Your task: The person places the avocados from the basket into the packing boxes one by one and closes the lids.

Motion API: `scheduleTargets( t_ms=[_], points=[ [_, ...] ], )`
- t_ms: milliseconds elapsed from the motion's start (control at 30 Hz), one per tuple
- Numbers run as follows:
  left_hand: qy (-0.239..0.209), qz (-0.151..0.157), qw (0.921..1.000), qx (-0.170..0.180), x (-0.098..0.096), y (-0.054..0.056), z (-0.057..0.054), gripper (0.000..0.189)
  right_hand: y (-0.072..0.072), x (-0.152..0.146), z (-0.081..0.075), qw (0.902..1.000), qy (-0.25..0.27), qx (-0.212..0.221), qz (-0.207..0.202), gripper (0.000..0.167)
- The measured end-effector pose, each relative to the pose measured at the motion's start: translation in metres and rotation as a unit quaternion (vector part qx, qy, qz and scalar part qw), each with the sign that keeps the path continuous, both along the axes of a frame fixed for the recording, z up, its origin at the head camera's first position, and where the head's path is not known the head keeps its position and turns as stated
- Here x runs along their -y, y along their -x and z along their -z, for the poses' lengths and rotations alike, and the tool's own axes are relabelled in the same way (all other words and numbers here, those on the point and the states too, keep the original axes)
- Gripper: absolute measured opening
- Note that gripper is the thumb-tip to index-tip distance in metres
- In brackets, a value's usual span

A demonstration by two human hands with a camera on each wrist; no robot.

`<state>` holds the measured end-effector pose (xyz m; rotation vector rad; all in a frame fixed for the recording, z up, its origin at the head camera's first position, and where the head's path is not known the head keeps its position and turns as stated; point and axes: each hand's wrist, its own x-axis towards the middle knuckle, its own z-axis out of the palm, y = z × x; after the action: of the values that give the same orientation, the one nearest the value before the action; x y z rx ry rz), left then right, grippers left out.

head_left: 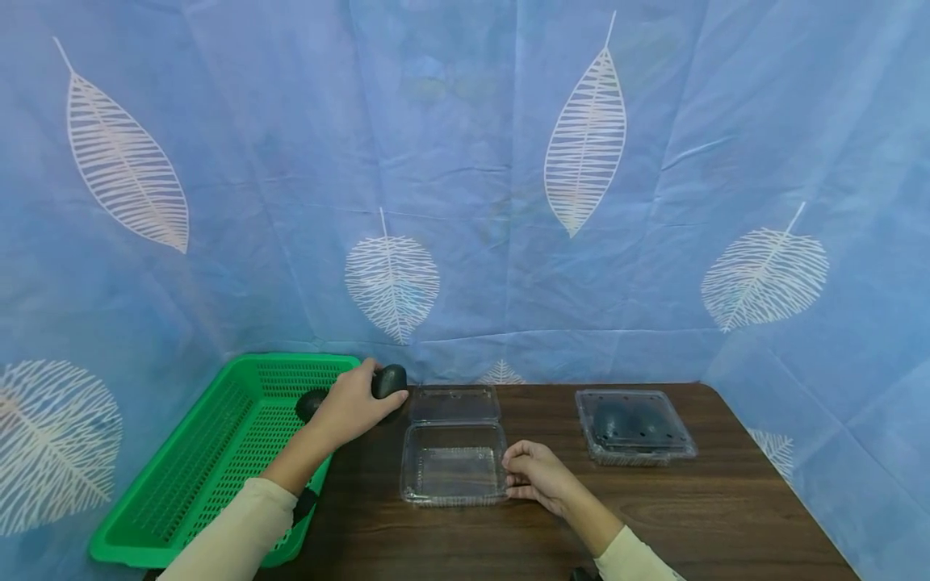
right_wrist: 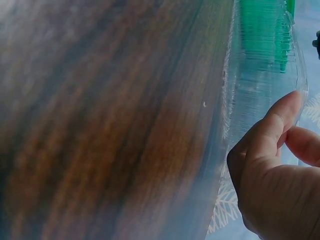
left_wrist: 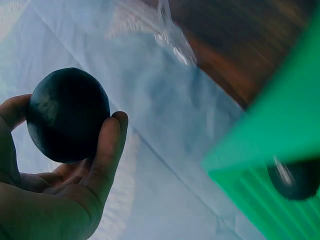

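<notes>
An avocado (head_left: 389, 381), dark and smooth, is gripped by my left hand (head_left: 358, 403) above the right rim of the green basket (head_left: 116, 528). In the left wrist view, thumb and fingers curl round the held avocado (left_wrist: 68, 115). To the right of that hand, a clear plastic clamshell container (head_left: 454, 488) lies on the table with its lid (head_left: 455, 403) folded back. My right hand (head_left: 538, 476) holds the container's right edge; in the right wrist view, bent fingers (right_wrist: 287, 107) meet its clear rim (right_wrist: 302, 65).
Another avocado (head_left: 311, 403) lies in the basket, partly behind my left wrist. A closed clamshell (head_left: 635, 424) with dark avocados inside stands at the right on the brown wooden table (head_left: 726, 516). Behind the table hangs a blue leaf-patterned cloth (head_left: 479, 242).
</notes>
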<state>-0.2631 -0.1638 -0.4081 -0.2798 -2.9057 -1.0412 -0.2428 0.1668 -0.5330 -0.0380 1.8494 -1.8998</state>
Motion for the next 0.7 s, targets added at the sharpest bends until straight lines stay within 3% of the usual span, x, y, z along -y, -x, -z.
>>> scheduleTargets(
  t_ms=[300, 700],
  points=[
    [0.012, 0.027, 0.9993, 0.023, -0.046, -0.001, 0.016, 0.062, 0.001, -0.001, 0.000, 0.9999, 0.009, 0.005, 0.000, 0.022],
    [-0.032, 0.075, 0.9953, 0.052, -0.075, -0.001, 0.039, 0.063, 0.001, -0.002, 0.000, 1.0000, 0.005, 0.002, -0.001, 0.019]
  ],
)
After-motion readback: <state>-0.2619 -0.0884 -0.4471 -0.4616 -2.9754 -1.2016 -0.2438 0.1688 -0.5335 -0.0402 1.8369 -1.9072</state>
